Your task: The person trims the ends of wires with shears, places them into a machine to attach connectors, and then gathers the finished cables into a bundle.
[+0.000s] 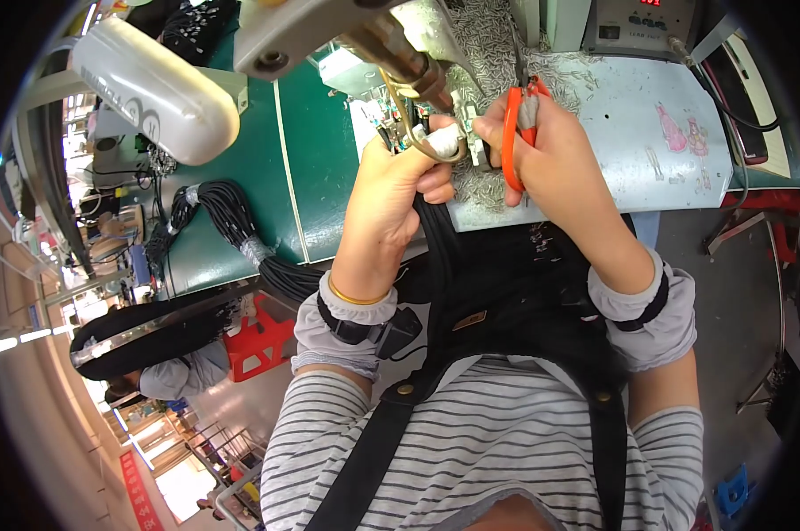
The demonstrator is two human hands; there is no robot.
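Observation:
Beneath the metal tip of a bench machine, my left hand is closed round a bunch of black cables, which hang down toward my lap. White wrapping covers its thumb tip, and small connector ends with thin wires stick out above the fingers. Close to its right, my right hand has orange-handled scissors in its grip, blades pointing away from me. Its fingertips are by a small pale metal fixture under the machine tip; whether they also hold a small part is hidden.
Loose small metal pieces lie heaped round the fixture on a pale board. On the green table rests a tied black cable bundle. A white tubular housing overhangs the left. A control box stands far right; another person's sleeve shows left.

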